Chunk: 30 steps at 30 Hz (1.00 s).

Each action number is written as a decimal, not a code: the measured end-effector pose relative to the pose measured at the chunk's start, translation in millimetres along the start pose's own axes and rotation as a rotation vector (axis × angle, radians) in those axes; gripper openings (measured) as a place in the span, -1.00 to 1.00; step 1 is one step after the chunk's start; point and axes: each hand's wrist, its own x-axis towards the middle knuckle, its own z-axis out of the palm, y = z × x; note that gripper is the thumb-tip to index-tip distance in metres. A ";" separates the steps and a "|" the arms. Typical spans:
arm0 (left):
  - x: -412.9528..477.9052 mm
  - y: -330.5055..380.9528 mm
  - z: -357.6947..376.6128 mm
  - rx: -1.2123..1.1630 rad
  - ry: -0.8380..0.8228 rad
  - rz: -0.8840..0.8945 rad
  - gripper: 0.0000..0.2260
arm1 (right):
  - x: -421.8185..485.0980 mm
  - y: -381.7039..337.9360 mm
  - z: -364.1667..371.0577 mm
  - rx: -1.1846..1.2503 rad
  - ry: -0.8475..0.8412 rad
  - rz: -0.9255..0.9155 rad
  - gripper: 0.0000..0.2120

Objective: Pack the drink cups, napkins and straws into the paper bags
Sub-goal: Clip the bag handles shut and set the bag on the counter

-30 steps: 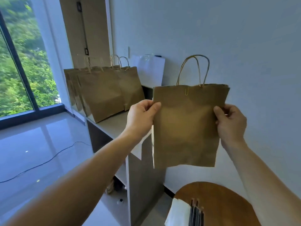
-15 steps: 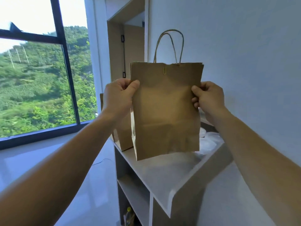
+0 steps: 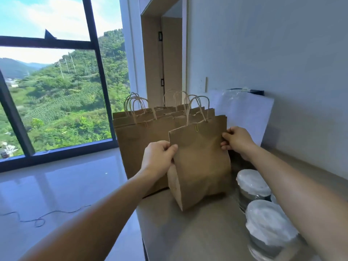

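Lowered from mid-air, the clipped paper bag [image 3: 199, 162] now stands with its base on the counter [image 3: 188, 238]. The left hand [image 3: 158, 157] pinches the bag's left edge between thumb and curled fingers. The right hand [image 3: 238, 141] pinches the right edge near the top. The bag sits between both grips, closed and slightly tilted.

Hazards:
- Release before the base settles flat is likely to tip the bag toward the counter edge below the left grip.
- The right forearm passes directly above the lidded drink cups [image 3: 252, 183]; a low withdrawal could knock them.

Count:
- Held bag: one.
- Standing paper bags [image 3: 139, 144] behind the grip: at least four; overlapping handles prevent an exact count.
- Lidded cups below the right grip: two plainly, with a sliver of a third.
- Napkins, straws: none visible.
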 end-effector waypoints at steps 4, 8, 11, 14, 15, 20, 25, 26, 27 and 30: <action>16.0 -9.8 31.2 0.090 0.004 0.003 -0.75 | 35.8 24.6 -1.9 -0.043 0.061 0.005 -0.93; 29.1 -7.5 47.6 0.071 -0.018 -0.015 -0.75 | 59.7 35.7 -6.8 -0.078 0.111 -0.001 -0.89; 37.9 -4.5 57.9 0.074 -0.020 0.000 -0.72 | 71.0 45.0 -13.0 -0.149 0.150 0.008 -0.80; 42.8 -2.1 68.1 0.063 -0.043 0.009 -0.72 | 77.4 49.4 -17.9 -0.160 0.201 0.001 -0.77; 43.0 -1.7 70.8 0.062 -0.046 0.008 -0.72 | 78.8 50.2 -19.0 -0.156 0.211 0.000 -0.77; 44.5 -4.8 74.5 0.091 -0.028 -0.012 -0.68 | 77.9 51.0 -18.9 -0.188 0.227 -0.006 -0.81; 46.2 -4.5 71.8 0.141 -0.068 -0.010 -0.66 | 62.9 35.7 -15.5 -0.190 0.212 -0.021 -0.69; 46.5 -3.6 70.6 0.150 -0.093 -0.008 -0.69 | 56.6 30.8 -15.4 -0.206 0.207 -0.038 -0.64; 46.1 -1.5 68.9 0.169 -0.121 -0.008 -0.72 | 49.7 25.7 -15.5 -0.228 0.200 -0.051 -0.61; 42.1 3.7 62.3 0.252 -0.200 0.018 -0.79 | 24.1 12.3 -14.1 -0.331 0.147 -0.055 -0.55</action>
